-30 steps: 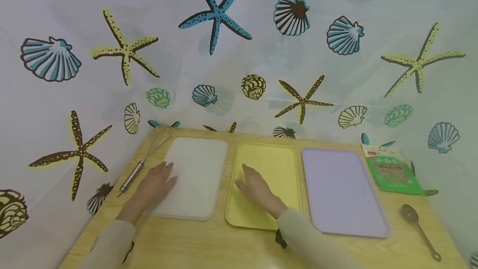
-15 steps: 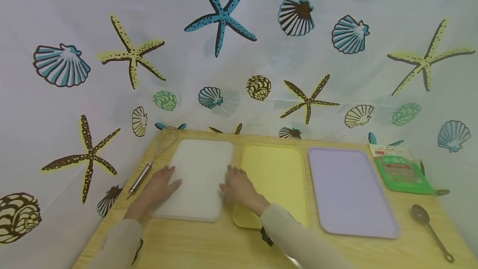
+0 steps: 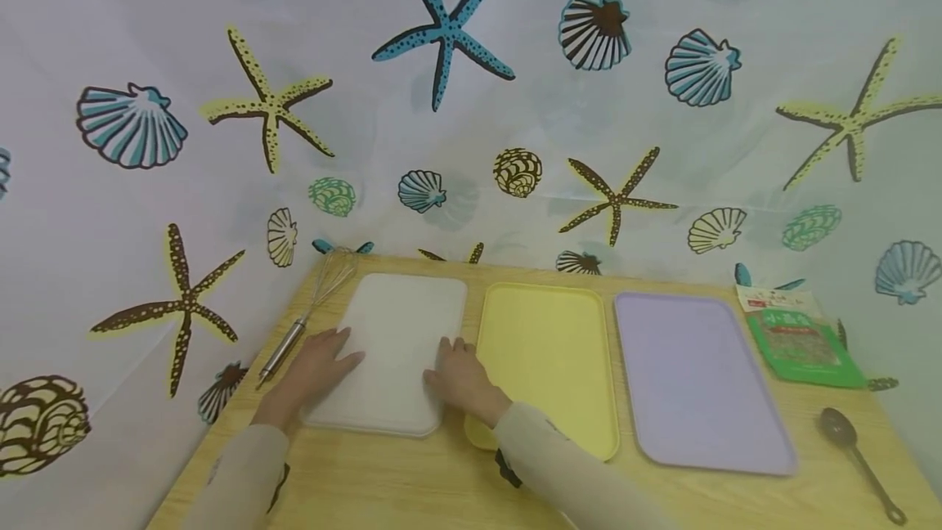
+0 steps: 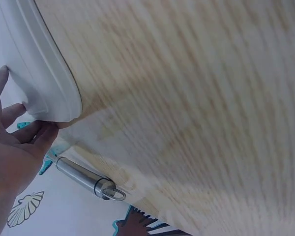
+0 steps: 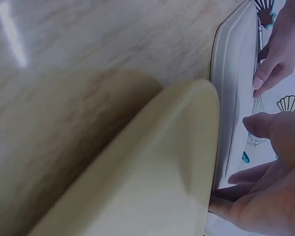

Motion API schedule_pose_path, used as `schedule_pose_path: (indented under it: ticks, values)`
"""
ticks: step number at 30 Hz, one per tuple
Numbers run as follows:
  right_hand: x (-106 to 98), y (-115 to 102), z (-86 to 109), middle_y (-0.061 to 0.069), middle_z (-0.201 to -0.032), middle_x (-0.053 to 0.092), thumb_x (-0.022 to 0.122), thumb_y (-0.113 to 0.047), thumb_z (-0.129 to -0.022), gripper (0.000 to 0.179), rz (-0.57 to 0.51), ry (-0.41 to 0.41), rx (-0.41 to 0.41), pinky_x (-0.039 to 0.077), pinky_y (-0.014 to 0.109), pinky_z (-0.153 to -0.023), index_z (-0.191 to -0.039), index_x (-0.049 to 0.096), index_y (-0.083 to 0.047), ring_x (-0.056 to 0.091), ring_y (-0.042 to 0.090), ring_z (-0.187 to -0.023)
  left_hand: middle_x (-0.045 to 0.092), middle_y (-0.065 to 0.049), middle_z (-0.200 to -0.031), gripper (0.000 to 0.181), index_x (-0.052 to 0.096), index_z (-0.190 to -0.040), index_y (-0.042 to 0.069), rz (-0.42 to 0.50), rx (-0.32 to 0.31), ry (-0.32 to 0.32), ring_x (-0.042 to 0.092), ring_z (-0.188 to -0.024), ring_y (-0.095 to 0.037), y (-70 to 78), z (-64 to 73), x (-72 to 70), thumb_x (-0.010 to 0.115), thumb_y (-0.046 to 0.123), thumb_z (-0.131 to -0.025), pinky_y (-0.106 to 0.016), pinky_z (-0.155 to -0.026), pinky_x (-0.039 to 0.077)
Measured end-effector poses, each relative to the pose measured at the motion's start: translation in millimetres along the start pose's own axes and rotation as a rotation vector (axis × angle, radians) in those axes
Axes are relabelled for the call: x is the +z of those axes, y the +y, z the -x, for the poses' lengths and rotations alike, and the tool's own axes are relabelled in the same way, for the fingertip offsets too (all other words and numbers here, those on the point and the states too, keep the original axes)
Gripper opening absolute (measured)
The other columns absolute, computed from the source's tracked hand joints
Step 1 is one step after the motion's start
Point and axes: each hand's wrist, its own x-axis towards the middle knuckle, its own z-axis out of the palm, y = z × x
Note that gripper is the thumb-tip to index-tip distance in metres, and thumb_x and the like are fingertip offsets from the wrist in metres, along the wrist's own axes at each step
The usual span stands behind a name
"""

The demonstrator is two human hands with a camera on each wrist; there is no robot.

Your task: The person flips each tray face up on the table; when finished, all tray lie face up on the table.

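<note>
A white rectangular tray (image 3: 401, 325) lies flat on the wooden table. My left hand (image 3: 312, 366) grips its left edge, thumb over the top. The left wrist view shows fingers (image 4: 42, 135) curled against the rim of the white tray (image 4: 37, 59). At the opposite edge, my right hand (image 3: 462, 375) holds the tray with its thumb above and fingers at the side. Some of those fingers are hidden in the right wrist view, where the yellow tray (image 5: 152, 182) fills the foreground. A metal whisk (image 3: 285, 350) lies left of my left hand.
Close beside the white tray is the yellow tray, then a purple tray (image 3: 699, 383). Farther right lie a green food packet (image 3: 802, 346) and a dark spoon (image 3: 857, 452). A shell-patterned curtain (image 3: 471, 129) surrounds the table's back and sides.
My right hand has moved left, from above the yellow tray to the white tray's right edge. The left hand stays at the left edge. The head view has shifted slightly.
</note>
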Motion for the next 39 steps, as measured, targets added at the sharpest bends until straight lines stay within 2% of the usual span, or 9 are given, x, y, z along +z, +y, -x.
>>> schedule_pose_path:
  ticks: [5, 14, 19, 24, 28, 32, 33, 37, 39]
  values:
    - [6, -1, -3.9, 0.03, -0.132, 0.05, 0.054, -0.036, -0.096, 0.054, 0.059, 0.039, 0.042, 0.047, 0.046, -0.098, -0.129, 0.053, 0.006, 0.048, 0.041, -0.122, 0.034, -0.037, -0.142, 0.066, 0.037, -0.141, -0.012, -0.042, -0.011, -0.005, 0.027, -0.132, -0.055, 8.1, -6.2, 0.8, 0.048, 0.038, -0.1, -0.063, -0.11, 0.021]
    - [8, -9, -0.7, 0.03, -0.121, 0.055, 0.064, -0.026, -0.085, 0.044, -0.106, 0.186, 0.106, 0.047, 0.052, -0.093, -0.114, 0.062, 0.008, 0.05, 0.042, -0.114, 0.035, -0.037, -0.141, 0.064, 0.039, -0.138, -0.014, 0.003, -0.061, 0.02, 0.026, -0.132, -0.055, 12.4, -11.9, 5.3, 0.052, 0.034, -0.098, -0.063, -0.111, 0.019]
    - [5, -13, 6.6, 0.031, -0.121, 0.055, 0.064, -0.022, -0.082, 0.041, -0.323, 0.221, 0.13, 0.046, 0.055, -0.092, -0.112, 0.062, 0.006, 0.046, 0.046, -0.117, 0.033, -0.038, -0.142, 0.065, 0.038, -0.139, -0.014, 0.042, -0.082, 0.029, 0.025, -0.132, -0.056, 8.5, -10.1, 11.6, 0.054, 0.033, -0.098, -0.064, -0.11, 0.02]
    - [0, -15, 12.0, 0.033, -0.135, 0.047, 0.065, -0.019, -0.081, 0.049, -0.593, 0.234, 0.178, 0.04, 0.056, -0.103, -0.123, 0.058, 0.005, 0.036, 0.048, -0.129, 0.032, -0.038, -0.143, 0.066, 0.037, -0.139, -0.013, 0.06, -0.088, 0.042, 0.023, -0.131, -0.057, 9.6, -7.3, 13.4, 0.054, 0.034, -0.098, -0.065, -0.109, 0.022]
    - [-1, -12, 12.5, 0.026, -0.133, 0.052, 0.064, -0.015, -0.081, 0.048, -0.632, 0.226, 0.146, 0.04, 0.052, -0.104, -0.125, 0.056, 0.004, 0.04, 0.043, -0.129, 0.032, -0.039, -0.142, 0.065, 0.037, -0.139, -0.014, 0.056, -0.106, 0.051, 0.023, -0.13, -0.057, 15.1, -5.1, 11.3, 0.053, 0.034, -0.098, -0.065, -0.108, 0.023]
    - [-2, -7, 15.7, 0.022, -0.133, 0.054, 0.06, 0.0, -0.075, 0.052, -0.661, 0.211, 0.098, 0.043, 0.049, -0.102, -0.127, 0.056, 0.002, 0.047, 0.037, -0.126, 0.03, -0.04, -0.143, 0.065, 0.037, -0.139, -0.014, 0.067, -0.126, 0.048, 0.023, -0.13, -0.057, 20.1, -2.8, 8.9, 0.052, 0.033, -0.098, -0.066, -0.107, 0.024]
    - [-4, -5, 16.7, 0.022, -0.133, 0.054, 0.058, 0.003, -0.074, 0.054, -0.677, 0.204, 0.084, 0.045, 0.047, -0.1, -0.128, 0.055, 0.002, 0.051, 0.037, -0.12, 0.029, -0.04, -0.143, 0.065, 0.037, -0.139, -0.014, 0.068, -0.131, 0.047, 0.023, -0.13, -0.057, 20.3, -2.6, 8.6, 0.052, 0.034, -0.098, -0.066, -0.107, 0.024]
    - [-12, 1, 19.4, 0.022, -0.133, 0.055, 0.055, 0.012, -0.072, 0.059, -0.694, 0.216, 0.035, 0.046, 0.045, -0.099, -0.13, 0.056, 0.0, 0.054, 0.034, -0.119, 0.027, -0.039, -0.145, 0.066, 0.036, -0.14, -0.012, 0.077, -0.14, 0.049, 0.024, -0.13, -0.056, 16.6, -3.6, 8.7, 0.05, 0.037, -0.099, -0.066, -0.107, 0.025]
    - [-15, 5, 19.0, 0.023, -0.126, 0.059, 0.055, 0.014, -0.073, 0.059, -0.694, 0.236, 0.01, 0.051, 0.042, -0.093, -0.13, 0.056, 0.001, 0.059, 0.033, -0.108, 0.027, -0.038, -0.146, 0.067, 0.036, -0.141, -0.011, 0.084, -0.136, 0.051, 0.024, -0.131, -0.055, 13.5, -4.5, 9.3, 0.049, 0.039, -0.099, -0.066, -0.107, 0.024]
